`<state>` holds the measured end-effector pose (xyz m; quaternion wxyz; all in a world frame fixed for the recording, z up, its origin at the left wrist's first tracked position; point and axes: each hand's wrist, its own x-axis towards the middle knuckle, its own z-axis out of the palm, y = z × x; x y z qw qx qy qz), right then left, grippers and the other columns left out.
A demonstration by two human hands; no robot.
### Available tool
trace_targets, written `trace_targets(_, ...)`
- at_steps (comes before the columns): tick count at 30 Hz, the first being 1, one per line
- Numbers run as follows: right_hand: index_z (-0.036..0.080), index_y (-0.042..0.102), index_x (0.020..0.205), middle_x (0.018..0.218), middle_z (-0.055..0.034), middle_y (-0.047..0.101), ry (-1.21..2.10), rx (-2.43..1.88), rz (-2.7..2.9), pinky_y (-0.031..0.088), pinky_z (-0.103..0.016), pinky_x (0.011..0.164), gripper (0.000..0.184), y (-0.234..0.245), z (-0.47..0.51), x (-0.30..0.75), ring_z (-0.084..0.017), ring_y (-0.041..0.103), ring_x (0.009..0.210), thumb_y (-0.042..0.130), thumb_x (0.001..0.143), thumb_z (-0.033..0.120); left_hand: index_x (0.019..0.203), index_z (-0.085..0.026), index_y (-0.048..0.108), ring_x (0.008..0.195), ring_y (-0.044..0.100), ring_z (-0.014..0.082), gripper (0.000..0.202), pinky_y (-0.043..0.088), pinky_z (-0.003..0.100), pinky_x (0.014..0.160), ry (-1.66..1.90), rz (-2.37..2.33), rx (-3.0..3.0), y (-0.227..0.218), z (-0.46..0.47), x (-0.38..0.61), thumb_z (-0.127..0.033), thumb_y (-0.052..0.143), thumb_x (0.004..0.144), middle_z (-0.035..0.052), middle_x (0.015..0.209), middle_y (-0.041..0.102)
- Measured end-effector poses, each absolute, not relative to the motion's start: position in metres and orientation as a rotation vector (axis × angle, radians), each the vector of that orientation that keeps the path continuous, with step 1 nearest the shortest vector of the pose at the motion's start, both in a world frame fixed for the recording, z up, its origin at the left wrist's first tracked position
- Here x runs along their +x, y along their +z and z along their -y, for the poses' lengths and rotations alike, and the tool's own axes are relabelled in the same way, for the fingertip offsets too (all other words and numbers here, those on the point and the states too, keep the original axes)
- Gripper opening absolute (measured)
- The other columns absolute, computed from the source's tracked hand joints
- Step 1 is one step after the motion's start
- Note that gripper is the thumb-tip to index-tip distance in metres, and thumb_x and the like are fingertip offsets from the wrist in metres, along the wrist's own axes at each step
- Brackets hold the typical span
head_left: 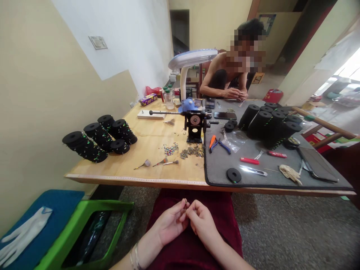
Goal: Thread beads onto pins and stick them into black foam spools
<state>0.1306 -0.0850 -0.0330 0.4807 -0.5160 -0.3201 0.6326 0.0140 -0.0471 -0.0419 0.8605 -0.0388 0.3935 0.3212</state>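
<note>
My left hand [170, 223] and my right hand [201, 221] meet over my lap, below the table's front edge. Both are closed in a pinch, fingertips touching around a tiny object [186, 203] too small to name. My lap is covered by dark red cloth [194, 240]. On the wooden table [146, 150] ahead lie small feathered pieces [161, 162], a heap of tiny metal parts [192, 151] and coloured beads [170, 150], all beyond my hands.
A black hand-crank winder [194, 125] stands mid-table, with a desk lamp [191, 60] behind. Black spool stacks [98, 140] sit left and others [270, 122] right on a grey mat [253, 157] with pliers [218, 143] and cutters. Another person [233, 75] works at the far end. A green stool [84, 232] stands at my left.
</note>
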Motion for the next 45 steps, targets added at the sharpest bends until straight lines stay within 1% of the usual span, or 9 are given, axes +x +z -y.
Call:
trace_targets(7, 0.021, 0.042, 0.064, 0.053, 0.0025, 0.063, 1.549, -1.26, 0.777, 0.018, -0.018, 0.035, 0.029, -0.033, 0.085, 0.131, -0.003, 0.028, 0.031, 0.06, 0.075, 0.04, 0.071, -0.009, 0.067, 0.044, 0.052, 0.0052, 0.022, 0.048, 0.018, 0.053, 0.685, -0.825, -0.075, -0.043, 0.048, 0.014, -0.01, 0.054, 0.089, 0.003, 0.063, 0.066)
trace_targets(12, 0.021, 0.042, 0.064, 0.052, 0.0025, 0.062, 1.551, -1.263, 0.776, 0.017, -0.017, 0.035, 0.029, -0.031, 0.085, 0.131, -0.003, 0.028, 0.032, 0.06, 0.075, 0.04, 0.073, -0.009, 0.068, 0.052, 0.057, 0.0075, 0.018, 0.047, 0.018, 0.054, 0.689, -0.859, -0.069, -0.044, 0.048, 0.013, -0.01, 0.057, 0.087, 0.0047, 0.068, 0.067)
trace_targets(15, 0.021, 0.042, 0.064, 0.051, 0.0029, 0.061, 1.555, -1.259, 0.767, 0.017, -0.017, 0.035, 0.03, -0.03, 0.085, 0.131, -0.003, 0.027, 0.032, 0.061, 0.074, 0.041, 0.074, -0.009, 0.068, 0.051, 0.056, 0.0068, 0.015, 0.047, 0.018, 0.054, 0.687, -0.859, -0.055, -0.046, 0.048, 0.013, -0.009, 0.059, 0.086, 0.004, 0.068, 0.067)
trace_targets(20, 0.021, 0.043, 0.063, 0.05, 0.0034, 0.06, 1.558, -1.257, 0.748, 0.016, -0.017, 0.034, 0.033, -0.028, 0.084, 0.131, -0.003, 0.027, 0.032, 0.062, 0.073, 0.045, 0.074, -0.01, 0.067, 0.048, 0.051, 0.005, 0.004, 0.044, 0.017, 0.054, 0.697, -0.815, 0.0, -0.051, 0.048, 0.012, -0.009, 0.07, 0.077, 0.0005, 0.065, 0.064)
trace_targets(26, 0.02, 0.045, 0.066, 0.048, 0.0041, 0.059, 1.572, -1.267, 0.734, 0.015, -0.017, 0.032, 0.041, -0.033, 0.083, 0.133, -0.003, 0.026, 0.03, 0.064, 0.07, 0.056, 0.068, -0.013, 0.062, 0.044, 0.043, 0.0034, 0.019, 0.037, 0.017, 0.052, 0.698, -0.73, 0.164, -0.044, 0.05, 0.012, -0.017, 0.081, 0.066, -0.0068, 0.052, 0.05)
trace_targets(32, 0.018, 0.048, 0.069, 0.051, 0.0019, 0.063, 1.571, -1.277, 0.754, 0.015, -0.017, 0.031, 0.045, -0.036, 0.083, 0.136, -0.002, 0.029, 0.029, 0.064, 0.069, 0.06, 0.076, -0.014, 0.064, 0.047, 0.046, 0.0061, 0.026, 0.036, 0.019, 0.052, 0.718, -0.712, 0.359, -0.039, 0.051, 0.013, -0.026, 0.083, 0.064, -0.0039, 0.056, 0.055)
trace_targets(37, 0.017, 0.05, 0.072, 0.053, 0.0016, 0.064, 1.599, -1.232, 0.742, 0.016, -0.017, 0.032, 0.044, -0.036, 0.082, 0.138, -0.002, 0.029, 0.029, 0.065, 0.07, 0.058, 0.075, -0.014, 0.064, 0.048, 0.048, 0.0079, 0.018, 0.039, 0.023, 0.054, 0.769, -0.732, 0.509, -0.04, 0.051, 0.012, -0.025, 0.078, 0.07, -0.0024, 0.059, 0.057)
trace_targets(41, 0.018, 0.049, 0.071, 0.048, 0.0042, 0.06, 1.626, -1.229, 0.756, 0.015, -0.018, 0.033, 0.04, -0.034, 0.08, 0.14, -0.003, 0.027, 0.03, 0.065, 0.071, 0.054, 0.069, -0.013, 0.062, 0.049, 0.049, 0.0063, 0.02, 0.035, 0.021, 0.052, 0.823, -0.818, 0.585, -0.037, 0.049, 0.011, -0.025, 0.078, 0.068, -0.0003, 0.073, 0.061)
trace_targets(45, 0.018, 0.049, 0.07, 0.045, 0.0061, 0.056, 1.614, -1.272, 0.799, 0.014, -0.018, 0.036, 0.035, -0.031, 0.08, 0.142, -0.003, 0.024, 0.032, 0.064, 0.073, 0.05, 0.07, -0.013, 0.063, 0.049, 0.042, 0.0039, 0.019, 0.029, 0.018, 0.047, 0.846, -0.879, 0.649, -0.033, 0.048, 0.009, -0.025, 0.078, 0.07, -0.0011, 0.072, 0.059)
